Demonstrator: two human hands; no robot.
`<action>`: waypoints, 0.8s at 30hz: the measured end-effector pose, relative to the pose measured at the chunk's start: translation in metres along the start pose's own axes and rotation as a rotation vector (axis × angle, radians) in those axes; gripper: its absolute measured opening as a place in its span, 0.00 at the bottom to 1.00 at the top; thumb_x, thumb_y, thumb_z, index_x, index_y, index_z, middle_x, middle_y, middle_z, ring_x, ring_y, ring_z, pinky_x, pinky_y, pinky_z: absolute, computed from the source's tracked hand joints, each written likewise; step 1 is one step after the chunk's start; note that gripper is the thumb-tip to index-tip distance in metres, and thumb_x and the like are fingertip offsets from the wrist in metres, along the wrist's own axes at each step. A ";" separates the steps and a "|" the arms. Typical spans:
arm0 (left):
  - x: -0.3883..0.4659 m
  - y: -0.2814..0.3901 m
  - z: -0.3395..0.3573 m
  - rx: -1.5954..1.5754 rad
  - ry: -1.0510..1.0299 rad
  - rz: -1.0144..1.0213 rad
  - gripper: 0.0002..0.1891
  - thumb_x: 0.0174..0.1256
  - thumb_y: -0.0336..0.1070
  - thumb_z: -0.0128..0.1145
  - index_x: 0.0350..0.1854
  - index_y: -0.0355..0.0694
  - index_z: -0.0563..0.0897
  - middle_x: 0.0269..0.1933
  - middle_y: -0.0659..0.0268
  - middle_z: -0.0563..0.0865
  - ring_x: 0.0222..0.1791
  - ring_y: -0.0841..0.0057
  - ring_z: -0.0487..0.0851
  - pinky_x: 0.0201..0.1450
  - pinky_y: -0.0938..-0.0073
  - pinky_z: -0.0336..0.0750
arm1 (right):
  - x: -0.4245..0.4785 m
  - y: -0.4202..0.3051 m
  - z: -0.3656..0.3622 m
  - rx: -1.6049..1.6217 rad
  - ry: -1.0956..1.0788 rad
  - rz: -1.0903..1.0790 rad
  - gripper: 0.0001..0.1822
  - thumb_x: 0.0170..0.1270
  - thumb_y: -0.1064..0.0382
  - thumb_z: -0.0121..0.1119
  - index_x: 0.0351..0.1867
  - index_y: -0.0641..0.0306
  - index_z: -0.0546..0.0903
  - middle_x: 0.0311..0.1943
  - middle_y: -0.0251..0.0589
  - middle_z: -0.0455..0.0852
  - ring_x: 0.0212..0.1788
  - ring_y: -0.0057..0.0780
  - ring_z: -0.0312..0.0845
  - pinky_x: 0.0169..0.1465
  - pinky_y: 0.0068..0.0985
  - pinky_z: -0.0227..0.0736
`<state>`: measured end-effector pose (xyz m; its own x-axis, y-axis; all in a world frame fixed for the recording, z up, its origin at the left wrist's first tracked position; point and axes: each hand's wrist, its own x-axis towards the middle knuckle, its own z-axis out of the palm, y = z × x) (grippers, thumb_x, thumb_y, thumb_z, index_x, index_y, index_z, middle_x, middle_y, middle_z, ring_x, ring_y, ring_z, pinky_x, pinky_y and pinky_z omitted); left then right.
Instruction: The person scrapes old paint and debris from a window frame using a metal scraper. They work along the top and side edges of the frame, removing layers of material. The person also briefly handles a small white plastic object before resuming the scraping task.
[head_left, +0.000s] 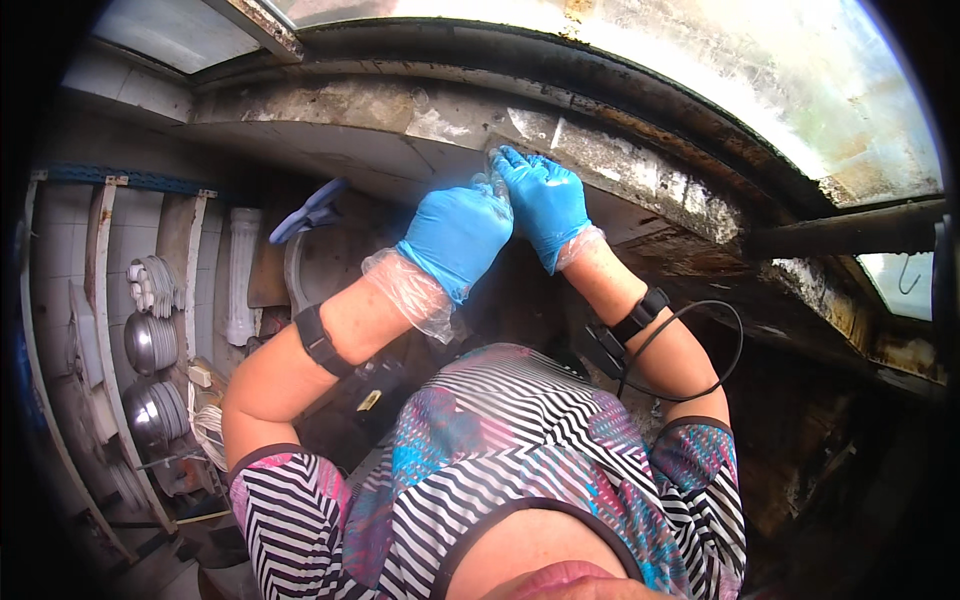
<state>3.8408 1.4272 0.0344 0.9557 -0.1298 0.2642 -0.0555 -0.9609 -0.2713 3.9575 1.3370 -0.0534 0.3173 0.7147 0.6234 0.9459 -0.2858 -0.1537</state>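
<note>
Both my hands wear blue gloves, with clear plastic film showing at the wrists. My left hand and my right hand meet at the fingertips, just below a stained window sill. A small crumpled piece of clear plastic shows between them, its shape mostly hidden by the fingers. My left fingers are curled on it. The right fingers are bent close together at the same spot; whether they grip the plastic does not show plainly.
A grimy window lies beyond the sill. At left, a rack bears stacked metal bowls. A blue-grey plastic object stands near my left arm. A dark pipe runs at right, near a metal hook.
</note>
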 end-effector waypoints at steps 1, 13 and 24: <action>-0.003 -0.001 0.000 0.010 -0.005 -0.014 0.08 0.54 0.28 0.55 0.36 0.37 0.81 0.24 0.63 0.81 0.21 0.71 0.82 0.20 0.73 0.75 | 0.001 -0.005 0.002 -0.063 0.010 0.002 0.13 0.54 0.61 0.59 0.43 0.56 0.81 0.37 0.38 0.86 0.32 0.32 0.83 0.37 0.28 0.79; -0.016 -0.009 0.011 0.037 0.041 -0.066 0.05 0.52 0.29 0.55 0.31 0.39 0.81 0.22 0.64 0.81 0.21 0.71 0.83 0.20 0.73 0.75 | 0.016 -0.015 0.001 0.137 -0.009 -0.043 0.16 0.57 0.65 0.54 0.48 0.56 0.81 0.45 0.40 0.86 0.41 0.38 0.84 0.42 0.32 0.79; -0.029 -0.030 0.025 -0.001 0.085 -0.045 0.03 0.53 0.29 0.54 0.29 0.40 0.80 0.21 0.65 0.81 0.20 0.70 0.83 0.20 0.71 0.76 | 0.020 -0.023 0.029 0.093 0.039 -0.051 0.14 0.58 0.63 0.56 0.47 0.54 0.82 0.42 0.40 0.87 0.38 0.38 0.85 0.41 0.32 0.80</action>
<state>3.8220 1.4660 0.0115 0.9292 -0.1067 0.3539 -0.0133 -0.9665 -0.2564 3.9445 1.3767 -0.0595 0.2671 0.7008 0.6614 0.9636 -0.1878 -0.1902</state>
